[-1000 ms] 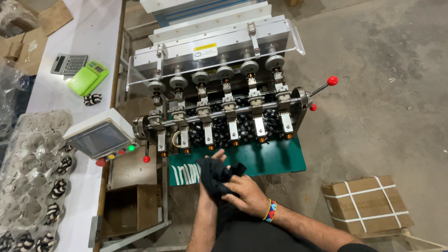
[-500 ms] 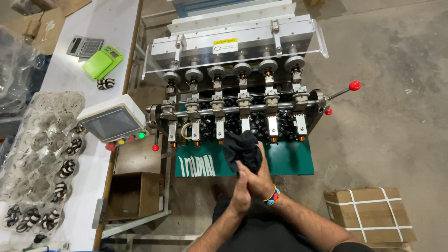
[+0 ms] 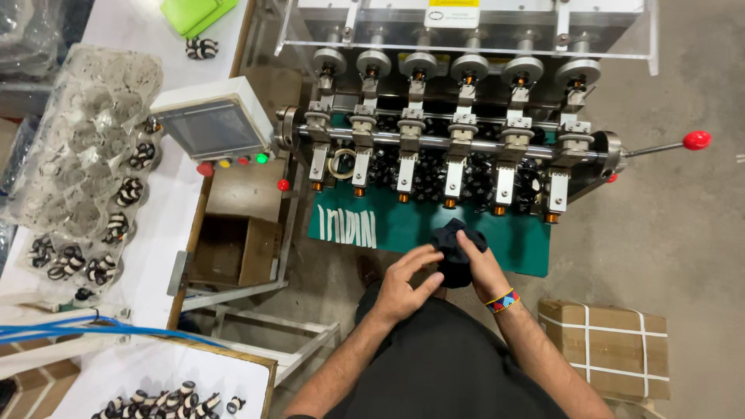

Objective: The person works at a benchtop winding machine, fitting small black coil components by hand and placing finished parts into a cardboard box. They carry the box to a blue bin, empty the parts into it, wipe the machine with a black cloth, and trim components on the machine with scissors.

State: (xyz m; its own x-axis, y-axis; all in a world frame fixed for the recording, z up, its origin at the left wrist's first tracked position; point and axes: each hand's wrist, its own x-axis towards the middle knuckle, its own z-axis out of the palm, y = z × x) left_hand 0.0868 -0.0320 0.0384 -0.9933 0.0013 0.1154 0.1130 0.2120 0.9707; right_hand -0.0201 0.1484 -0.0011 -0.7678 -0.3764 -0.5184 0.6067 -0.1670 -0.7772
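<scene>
A dark cloth (image 3: 456,248) is bunched between both hands just above my lap, at the front edge of the green machine tray (image 3: 419,226). My right hand (image 3: 483,266), with a beaded wristband, grips the cloth from the right. My left hand (image 3: 403,285) touches the cloth's left side with fingers curled around it. Behind the tray stands a winding machine (image 3: 450,116) with a row of several spindles and a shaft. White pieces (image 3: 347,226) lie on the tray's left part.
A control box with screen and coloured buttons (image 3: 213,128) sits left of the machine. A red-knobbed lever (image 3: 696,140) sticks out right. A plastic tray of striped black-and-white coils (image 3: 85,194) lies on the white table. A strapped cardboard box (image 3: 613,345) is on the floor, right.
The view has moved closer to the machine. Both hands with the cloth have come back from the spindles toward the tray's front edge, and the left hand now wraps the cloth's side.
</scene>
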